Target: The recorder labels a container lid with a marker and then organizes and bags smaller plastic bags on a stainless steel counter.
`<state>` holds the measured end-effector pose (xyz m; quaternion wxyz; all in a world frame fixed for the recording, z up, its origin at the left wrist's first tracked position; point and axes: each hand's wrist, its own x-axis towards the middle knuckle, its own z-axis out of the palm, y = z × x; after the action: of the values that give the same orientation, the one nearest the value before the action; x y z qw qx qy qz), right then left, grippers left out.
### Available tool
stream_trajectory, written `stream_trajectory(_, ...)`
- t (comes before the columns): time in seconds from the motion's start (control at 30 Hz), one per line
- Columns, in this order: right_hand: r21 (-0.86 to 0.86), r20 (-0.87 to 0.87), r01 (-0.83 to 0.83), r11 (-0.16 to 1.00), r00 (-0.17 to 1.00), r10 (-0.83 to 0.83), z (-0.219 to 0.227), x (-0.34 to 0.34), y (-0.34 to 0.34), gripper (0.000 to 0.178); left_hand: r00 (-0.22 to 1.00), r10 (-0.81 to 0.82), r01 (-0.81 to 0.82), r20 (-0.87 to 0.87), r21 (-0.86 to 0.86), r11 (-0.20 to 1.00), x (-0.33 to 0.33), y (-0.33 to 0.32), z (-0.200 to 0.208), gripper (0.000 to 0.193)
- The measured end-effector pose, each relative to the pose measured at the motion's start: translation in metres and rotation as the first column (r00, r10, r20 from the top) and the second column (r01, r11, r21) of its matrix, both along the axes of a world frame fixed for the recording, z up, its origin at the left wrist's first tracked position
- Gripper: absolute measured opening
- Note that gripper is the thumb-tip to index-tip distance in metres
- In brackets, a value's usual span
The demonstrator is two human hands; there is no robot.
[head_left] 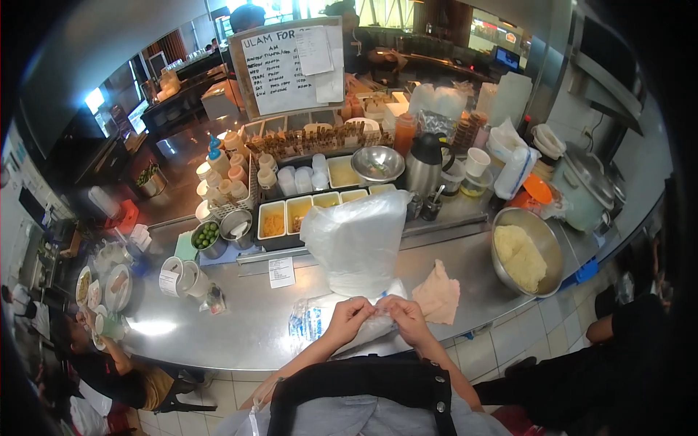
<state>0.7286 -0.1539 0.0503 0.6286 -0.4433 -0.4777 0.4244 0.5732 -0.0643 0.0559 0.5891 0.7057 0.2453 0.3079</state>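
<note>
At the near edge of the steel counter, my left hand (350,318) and my right hand (406,317) are close together. Both have their fingertips pinched, apparently on the edge of a thin see-through plastic bag (378,307); its outline is hard to make out. Beneath them lies a plastic pack with blue print (309,325), partly covered by my hands. Just beyond stands a large, whitish translucent bag (355,243), puffed upright. To the right of my right hand a crumpled peach-coloured cloth (436,292) rests on the counter.
A large steel bowl (551,280) of pale yellow shreds stands right. Behind are ingredient tubs (272,220), a steel thermos (425,166) and sauce bottles (234,142). Green citrus fruit (206,235), stacked cups (195,277) and plates (118,288) sit left. People are at both sides.
</note>
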Motion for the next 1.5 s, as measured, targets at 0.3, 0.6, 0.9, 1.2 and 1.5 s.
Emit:
stream_trajectory(0.3, 0.059, -0.603, -0.399, 0.915, 0.716, 0.351, 0.022, 0.031, -0.008, 0.022, 0.984, -0.107, 0.147, 0.141, -0.314, 0.938, 0.008, -0.007, 0.034, 0.026)
stream_trajectory(0.6, 0.086, -0.774, -0.130, 0.988, 0.616, 0.149, 0.072, 0.085, -0.005, 0.015, 0.821, -0.570, 0.543, -0.023, -0.274, 0.793, -0.067, 0.039, 0.042, 0.019)
stream_trajectory(0.9, -0.093, -0.151, -0.094, 0.991, 0.985, 0.079, 0.148, 0.099, 0.113, 0.012, 0.909, 0.346, -0.272, 0.231, -0.299, 0.915, -0.016, 0.112, 0.116, 0.023)
stream_trajectory(1.2, -0.399, 0.589, 0.402, 0.824, 0.801, -0.106, -0.141, 0.106, 0.153, 0.035, 0.936, 0.299, -0.345, -0.185, -0.318, 0.883, 0.025, 0.151, -0.136, 0.049)
stream_trajectory(1.5, -0.561, -0.087, 0.066, 0.825, 0.987, -0.138, -0.163, 0.129, 0.195, 0.031, 0.962, 0.266, -0.182, 0.060, -0.587, 0.789, 0.040, 0.160, -0.099, 0.045)
